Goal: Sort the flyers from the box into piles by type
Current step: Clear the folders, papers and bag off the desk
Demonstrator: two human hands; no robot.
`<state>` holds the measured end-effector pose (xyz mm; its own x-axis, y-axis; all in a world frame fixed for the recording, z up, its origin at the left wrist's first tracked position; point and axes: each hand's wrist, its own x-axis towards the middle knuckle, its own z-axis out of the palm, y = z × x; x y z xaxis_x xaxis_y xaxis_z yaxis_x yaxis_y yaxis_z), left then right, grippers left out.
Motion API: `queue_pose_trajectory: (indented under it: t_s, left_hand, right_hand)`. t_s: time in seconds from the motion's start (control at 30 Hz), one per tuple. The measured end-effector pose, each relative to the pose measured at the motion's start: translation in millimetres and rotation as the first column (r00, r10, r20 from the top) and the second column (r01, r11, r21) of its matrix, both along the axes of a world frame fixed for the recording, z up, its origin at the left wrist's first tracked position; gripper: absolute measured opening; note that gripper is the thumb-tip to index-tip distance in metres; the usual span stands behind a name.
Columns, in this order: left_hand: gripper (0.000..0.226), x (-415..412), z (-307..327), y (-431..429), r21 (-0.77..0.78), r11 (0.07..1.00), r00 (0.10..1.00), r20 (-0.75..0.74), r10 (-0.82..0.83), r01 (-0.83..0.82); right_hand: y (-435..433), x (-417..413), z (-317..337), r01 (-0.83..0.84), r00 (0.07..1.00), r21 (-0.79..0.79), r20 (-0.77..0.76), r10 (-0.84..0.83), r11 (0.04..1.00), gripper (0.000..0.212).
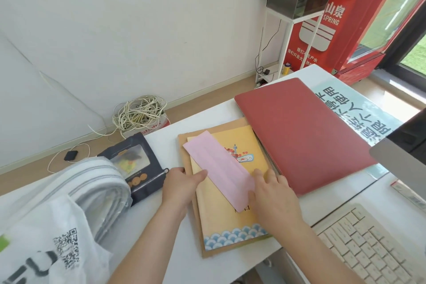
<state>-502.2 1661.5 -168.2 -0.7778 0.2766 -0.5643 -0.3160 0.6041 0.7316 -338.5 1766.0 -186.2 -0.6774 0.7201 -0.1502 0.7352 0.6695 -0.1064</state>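
Just below the middle of the frame, on a white table (175,129), a long pale pink paper slip (219,166) lies slantwise on a yellow flyer with a blue wave border (228,221). The flyer lies on a brown kraft-paper sheet (221,127). The left hand (182,183) is at the stack's left edge, thumb laid on the yellow flyer and touching the pink slip's edge, fingers curled at the brown sheet's edge — whether they reach under it cannot be told. The right hand (274,198) rests palm down, fingers nearly straight, on the slip's lower end. The hands are apart, the slip between them. A flat red folder (299,134) overlaps the stack's right side — a dark windowed pouch (138,168) lies left, a cream keyboard (368,244) lower right.
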Motion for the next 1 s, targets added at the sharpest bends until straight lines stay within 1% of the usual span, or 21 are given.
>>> queue_pose_trajectory:
  t_s: [0.03, 0.07, 0.1, 0.13, 0.23, 0.3, 0.37, 0.4, 0.43, 0.5, 0.53, 0.57, 0.6, 0.63, 0.67, 0.73, 0.8, 0.83, 0.9, 0.93, 1.0]
  left_hand:
    - [0.042, -3, 1, 2, 0.034, 0.999, 0.999, 0.040, 0.010, -0.011]
    - [0.038, -5, 4, 5, 0.056, 0.998, 0.996, 0.082, 0.021, -0.026]
    - [0.039, -5, 5, 8, 0.063, 0.997, 0.993, 0.117, 0.029, -0.037]
    - [0.044, -6, 7, 10, 0.061, 0.997, 0.990, 0.138, 0.039, -0.048]
    - [0.069, -7, 5, 18, 0.088, 0.993, 0.993, 0.097, 0.066, -0.075]
    - [0.072, 0, 11, 22, 0.162, 0.983, 0.990, 0.125, 0.065, -0.085]
    - [0.078, 6, 12, 23, 0.190, 0.977, 0.989, 0.128, 0.070, -0.094]
    - [0.080, 8, 13, 21, 0.201, 0.976, 0.992, 0.101, 0.069, -0.088]
    - [0.075, 10, 17, 18, 0.219, 0.972, 0.996, 0.053, 0.073, -0.083]
    - [0.057, 7, 32, 6, 0.219, 0.975, 0.993, -0.093, 0.071, -0.049]
    - [0.053, 2, 45, -2, 0.208, 0.978, 0.983, -0.175, 0.063, -0.025]
    - [0.053, -1, 63, -9, 0.200, 0.980, 0.966, -0.254, 0.051, 0.001]
    - [0.054, -6, 82, -13, 0.226, 0.974, 0.946, -0.321, 0.050, 0.025]
    - [0.054, -12, 100, -15, 0.273, 0.961, 0.927, -0.370, 0.062, 0.045]
    - [0.053, -17, 116, -12, 0.334, 0.941, 0.920, -0.382, 0.082, 0.055]
    - [0.052, -27, 134, 5, 0.460, 0.887, 0.947, -0.300, 0.117, 0.036]
    - [0.054, -29, 135, 37, 0.545, 0.839, 0.980, -0.172, 0.096, 0.014]
    - [0.055, -28, 126, 58, 0.567, 0.824, 0.992, -0.106, 0.072, 0.001]
    - [0.055, -23, 100, 102, 0.576, 0.818, 1.000, -0.010, 0.028, -0.017]
    - [0.059, -19, 84, 124, 0.559, 0.829, 1.000, 0.005, 0.002, -0.005]
    - [0.065, -8, 46, 158, 0.469, 0.880, 0.997, -0.028, -0.074, 0.078]
  right_hand:
    - [2, -2, 2, 0.003, 1.000, -0.025, -0.008, -0.003, 1.000, 0.059]
    - [6, -3, 4, 0.010, 1.000, -0.053, -0.016, -0.011, 0.999, 0.061]
    - [9, -4, 6, 0.016, 0.999, -0.068, -0.029, -0.018, 0.998, 0.063]
    - [11, -4, 9, 0.014, 0.999, -0.071, -0.027, -0.016, 0.997, 0.065]
    - [16, -2, 15, 0.007, 0.997, -0.079, -0.073, -0.012, 0.997, 0.060]
    - [20, 0, 19, 0.033, 0.992, -0.117, -0.113, -0.046, 0.993, 0.057]
    - [23, 2, 23, 0.041, 0.988, -0.139, -0.139, -0.061, 0.989, 0.060]
    - [24, 3, 26, 0.031, 0.988, -0.179, -0.142, -0.057, 0.983, 0.062]
    - [25, 6, 29, 0.027, 0.984, -0.232, -0.166, -0.067, 0.972, 0.064]
    - [40, 13, 34, 0.038, 0.958, -0.340, -0.255, -0.131, 0.940, 0.062]
    - [55, 17, 35, 0.061, 0.945, -0.324, -0.285, -0.159, 0.944, 0.059]
    - [74, 22, 35, 0.107, 0.940, -0.260, -0.288, -0.183, 0.960, 0.059]
    - [94, 27, 35, 0.175, 0.942, -0.186, -0.252, -0.219, 0.967, 0.061]
    - [113, 31, 35, 0.258, 0.944, -0.133, -0.176, -0.279, 0.957, 0.063]
    - [131, 36, 33, 0.327, 0.938, -0.110, -0.086, -0.337, 0.939, 0.066]
    - [162, 41, 24, 0.434, 0.900, -0.134, 0.025, -0.435, 0.891, 0.069]
    - [188, 43, 12, 0.494, 0.867, -0.178, 0.030, -0.497, 0.851, 0.068]
    - [197, 43, 10, 0.509, 0.853, -0.204, -0.005, -0.521, 0.836, 0.067]
    - [208, 39, 13, 0.543, 0.807, -0.277, -0.089, -0.584, 0.793, 0.067]
    - [209, 38, 17, 0.556, 0.777, -0.323, -0.124, -0.617, 0.766, 0.066]
    - [212, 36, 20, 0.546, 0.734, -0.408, -0.187, -0.653, 0.731, 0.071]
